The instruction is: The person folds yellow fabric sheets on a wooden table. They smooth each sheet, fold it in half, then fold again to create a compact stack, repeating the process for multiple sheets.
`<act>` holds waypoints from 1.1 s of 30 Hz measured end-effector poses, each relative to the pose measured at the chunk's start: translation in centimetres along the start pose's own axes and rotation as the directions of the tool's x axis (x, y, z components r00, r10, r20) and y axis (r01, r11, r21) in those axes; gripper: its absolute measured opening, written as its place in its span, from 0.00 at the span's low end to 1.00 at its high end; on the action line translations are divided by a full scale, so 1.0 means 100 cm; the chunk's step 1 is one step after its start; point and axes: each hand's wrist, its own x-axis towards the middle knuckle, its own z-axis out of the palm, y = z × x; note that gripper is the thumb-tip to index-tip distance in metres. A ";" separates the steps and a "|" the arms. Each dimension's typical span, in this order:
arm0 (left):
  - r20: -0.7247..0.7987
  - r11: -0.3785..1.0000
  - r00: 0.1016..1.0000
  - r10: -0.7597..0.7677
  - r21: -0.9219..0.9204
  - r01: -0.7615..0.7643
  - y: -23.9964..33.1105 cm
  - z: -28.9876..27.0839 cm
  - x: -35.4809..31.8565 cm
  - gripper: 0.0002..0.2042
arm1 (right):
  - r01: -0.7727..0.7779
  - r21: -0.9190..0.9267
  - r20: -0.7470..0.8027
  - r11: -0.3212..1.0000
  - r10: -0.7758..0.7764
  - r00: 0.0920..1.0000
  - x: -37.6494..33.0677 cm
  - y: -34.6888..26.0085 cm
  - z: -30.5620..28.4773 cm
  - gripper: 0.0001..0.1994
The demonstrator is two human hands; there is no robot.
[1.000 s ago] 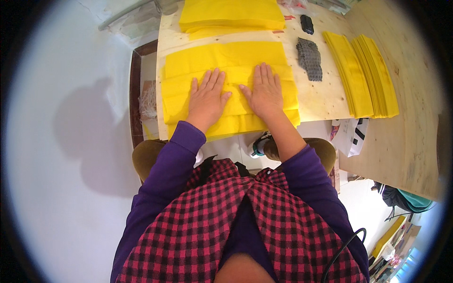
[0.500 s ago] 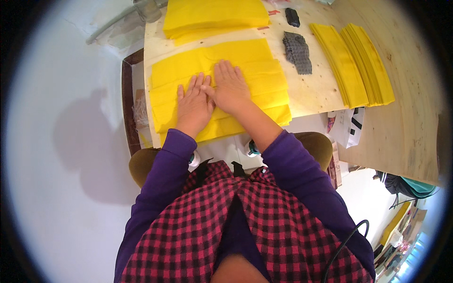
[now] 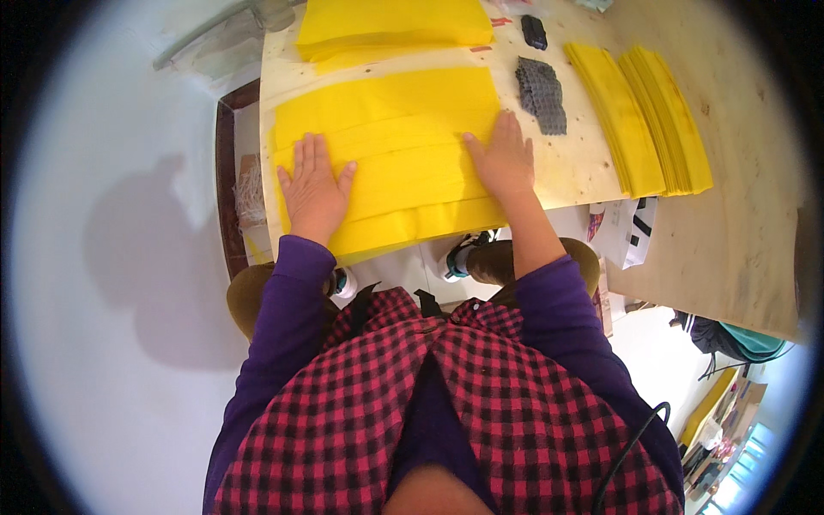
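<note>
Having parted since the earlier frame, the left hand (image 3: pixel 316 190) and right hand (image 3: pixel 504 159) are lying flat, fingers spread wide, on one yellow cloth pile (image 3: pixel 395 159) along the desk's (image 3: pixel 579 172) near edge. One other yellow pile (image 3: pixel 395 24) is lying farther back; two narrow yellow stacks (image 3: pixel 614 116) are occupying the right side. One grey cloth (image 3: pixel 542 96) is resting between, bare wood surrounding it. One white bag (image 3: pixel 637 230) is showing black printing.

A wide fisheye view looks steeply down from head height, past the checked garment (image 3: pixel 343 412), toward the left hand (image 3: pixel 316 193) and right hand (image 3: pixel 505 161), fairly near, above the wooden table (image 3: pixel 590 154)
</note>
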 end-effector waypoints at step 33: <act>0.003 0.986 0.993 -0.119 -0.114 0.119 -0.029 0.002 0.003 0.32 | 0.252 -0.167 -0.035 0.953 -0.261 0.965 -0.016 -0.017 0.005 0.38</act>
